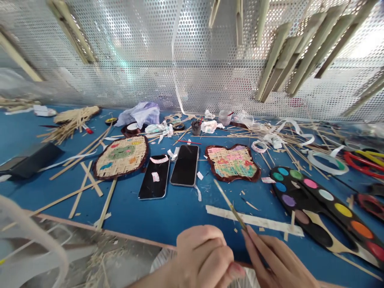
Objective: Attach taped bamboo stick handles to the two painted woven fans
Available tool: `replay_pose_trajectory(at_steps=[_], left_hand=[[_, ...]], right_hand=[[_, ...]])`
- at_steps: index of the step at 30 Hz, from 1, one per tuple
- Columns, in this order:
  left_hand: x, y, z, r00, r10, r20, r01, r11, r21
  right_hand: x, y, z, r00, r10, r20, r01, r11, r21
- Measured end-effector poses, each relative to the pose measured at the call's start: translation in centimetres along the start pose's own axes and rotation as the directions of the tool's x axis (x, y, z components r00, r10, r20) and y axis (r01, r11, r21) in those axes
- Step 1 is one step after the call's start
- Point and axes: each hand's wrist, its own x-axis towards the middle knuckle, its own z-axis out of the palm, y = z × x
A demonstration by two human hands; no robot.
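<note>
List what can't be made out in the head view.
Thin bamboo strip: lower end hidden by the right hand.
Left hand: wrist cut off by the bottom edge; grip unclear.
Red scissors handles: rest cut off by the right edge.
Pale loop: blurred, material unclear.
Small cup: contents too small to tell.

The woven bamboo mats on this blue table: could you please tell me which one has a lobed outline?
The right-hand mat has the lobed edge; the left-hand mat is evenly rounded.

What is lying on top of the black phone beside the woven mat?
Two white paper strips with pink marks lie on the black phone; the glass under them cannot be seen.
</note>
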Motion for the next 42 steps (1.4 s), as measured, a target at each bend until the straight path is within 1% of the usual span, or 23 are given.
replay_pose_trajectory(at_steps=[1, 3, 5, 7, 8, 10, 11, 12, 13, 15, 16, 17, 20, 22, 26, 28, 30, 32, 34, 36, 40, 42], left_hand=[[-0.2, -0.1, 0.2, 1.0, -0.018, -0.017, 0.017, 0.999, -0.033], [-0.4, -0.4, 0.3, 0.995, -0.089, -0.054, 0.083, 0.992, -0.095], [-0.5, -0.8, 0.0, 0.99, -0.138, -0.038, 0.131, 0.98, -0.15], [-0.7, -1.2, -0.1, 0.988, -0.154, 0.004, 0.151, 0.966, -0.211], [-0.8, -1.4, -0.1, 0.987, -0.161, 0.019, 0.161, 0.958, -0.24], [-1.1, -1.6, 0.3, 0.982, -0.182, 0.039, 0.186, 0.936, -0.298], [-1.3, -1.6, 0.5, 0.979, -0.2, 0.035, 0.2, 0.921, -0.333], [-1.4, -1.5, 0.8, 0.976, -0.218, 0.025, 0.211, 0.904, -0.371], [-1.5, -1.4, 1.1, 0.97, -0.241, 0.013, 0.225, 0.884, -0.409], [-1.5, -1.2, 1.5, 0.956, -0.293, 0.001, 0.26, 0.845, -0.467], [-1.4, -1.1, 1.6, 0.951, -0.309, 0.007, 0.273, 0.832, -0.483], [-1.4, -1.1, 1.6, 0.949, -0.314, 0.029, 0.288, 0.822, -0.491], [-1.2, -1.1, 1.4, 0.948, -0.28, 0.148, 0.316, 0.807, -0.499], [-1.3, -1.2, 1.2, 0.948, -0.258, 0.187, 0.319, 0.799, -0.509], [-1.5, -1.3, 0.7, 0.96, -0.214, 0.179, 0.277, 0.801, -0.53], [-1.6, -1.3, 0.5, 0.965, -0.2, 0.171, 0.261, 0.806, -0.531], [-1.6, -1.2, 0.2, 0.965, -0.197, 0.171, 0.259, 0.812, -0.523], [-1.7, -1.2, -0.1, 0.957, -0.215, 0.196, 0.285, 0.824, -0.489], [-1.7, -1.1, -0.3, 0.949, -0.236, 0.207, 0.306, 0.842, -0.444], [-1.8, -1.2, -0.4, 0.951, -0.235, 0.201, 0.302, 0.848, -0.436], [-1.9, -1.6, 0.1, 0.961, -0.209, 0.18, 0.273, 0.82, -0.504], [-1.9, -1.9, 0.3, 0.967, -0.214, 0.138, 0.254, 0.802, -0.54]], right_hand=[[0.5, -0.5, 0.2, 1.0, 0.025, -0.01, -0.025, 1.0, 0.006], [0.9, -1.2, 0.9, 0.995, 0.099, -0.027, -0.099, 0.995, 0.032], [0.8, -1.5, 1.4, 0.991, 0.136, -0.012, -0.134, 0.988, 0.075], [0.6, -1.2, 1.5, 0.992, 0.122, 0.024, -0.124, 0.987, 0.102], [0.6, -1.0, 1.4, 0.995, 0.091, 0.034, -0.094, 0.991, 0.1], [1.0, -0.7, 1.0, 1.0, 0.016, 0.024, -0.017, 0.998, 0.059], [1.4, -0.6, 0.8, 1.0, 0.0, 0.01, -0.001, 0.999, 0.036], [1.8, -0.7, 0.5, 1.0, 0.028, -0.013, -0.028, 0.999, 0.025], [2.2, -0.8, 0.4, 0.995, 0.087, -0.041, -0.086, 0.996, 0.034], [2.8, -1.1, 0.3, 0.96, 0.265, -0.088, -0.255, 0.961, 0.104], [3.0, -1.3, 0.4, 0.939, 0.33, -0.102, -0.314, 0.939, 0.143], [3.1, -1.4, 0.4, 0.924, 0.367, -0.109, -0.346, 0.922, 0.172], [2.9, -1.5, 0.6, 0.915, 0.398, -0.07, -0.373, 0.898, 0.233], [2.7, -1.4, 0.6, 0.9, 0.435, -0.015, -0.413, 0.863, 0.291], [2.1, -1.1, 0.4, 0.872, 0.481, 0.087, -0.472, 0.784, 0.404], [2.1, -0.9, 0.1, 0.868, 0.485, 0.106, -0.481, 0.768, 0.422], [2.3, -0.7, -0.1, 0.892, 0.443, 0.091, -0.44, 0.804, 0.4], [2.6, -0.7, -0.3, 0.921, 0.387, 0.05, -0.379, 0.856, 0.352], [2.7, -0.8, -0.3, 0.928, 0.371, 0.012, -0.356, 0.88, 0.313], [2.3, -1.0, 0.0, 0.918, 0.396, -0.007, -0.376, 0.877, 0.298], [1.0, -1.4, 0.7, 0.885, 0.465, -0.003, -0.439, 0.839, 0.321], [0.5, -1.4, 0.8, 0.875, 0.484, 0.008, -0.457, 0.821, 0.341]])
